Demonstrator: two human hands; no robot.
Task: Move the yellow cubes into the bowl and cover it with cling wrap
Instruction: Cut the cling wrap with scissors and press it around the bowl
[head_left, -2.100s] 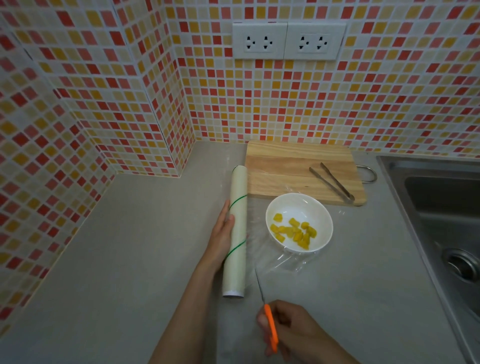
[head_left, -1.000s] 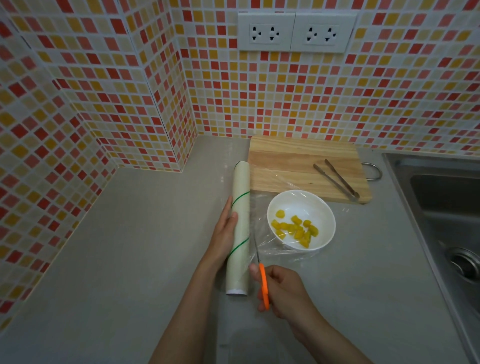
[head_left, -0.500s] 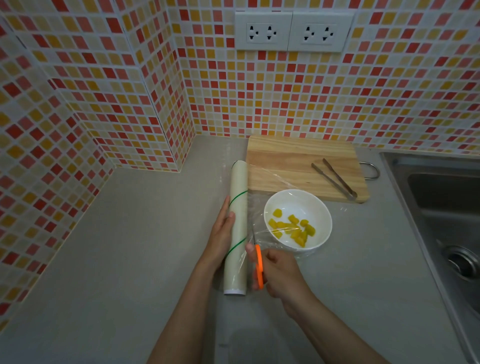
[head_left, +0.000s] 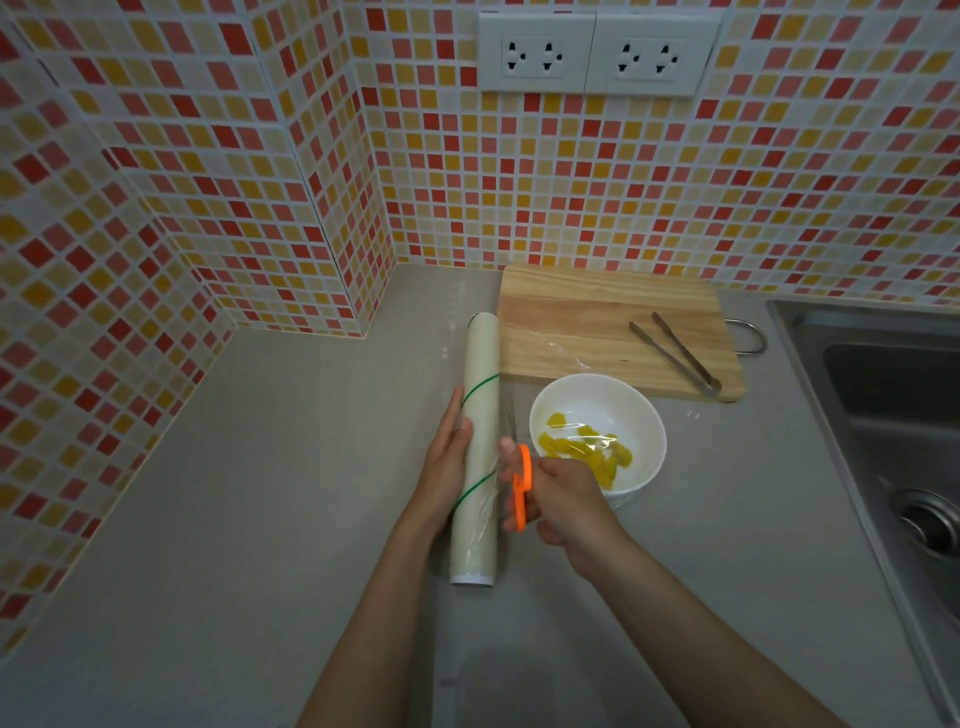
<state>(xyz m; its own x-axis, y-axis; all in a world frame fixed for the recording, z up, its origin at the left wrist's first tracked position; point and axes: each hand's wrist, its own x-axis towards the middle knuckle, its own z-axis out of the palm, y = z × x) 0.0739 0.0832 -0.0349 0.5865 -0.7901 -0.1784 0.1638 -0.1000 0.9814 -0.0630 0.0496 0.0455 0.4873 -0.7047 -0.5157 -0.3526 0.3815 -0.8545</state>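
A white bowl (head_left: 597, 400) holds several yellow cubes (head_left: 587, 449) on the grey counter, with a clear sheet of cling wrap lying over it. The cling wrap roll (head_left: 479, 441), pale with green lines, lies lengthwise just left of the bowl. My left hand (head_left: 449, 460) rests flat against the roll's left side. My right hand (head_left: 563, 501) grips orange-handled scissors (head_left: 521, 483), whose blades point away from me along the gap between roll and bowl, into the stretched wrap.
A wooden cutting board (head_left: 582, 322) lies behind the bowl with metal tongs (head_left: 675, 353) on its right part. A steel sink (head_left: 893, 415) fills the right edge. Tiled walls with two sockets (head_left: 597, 52) close the back and left.
My right hand has carried the scissors forward from the counter's near edge up along the roll into the wrap beside the bowl. My left hand has stayed on the roll.
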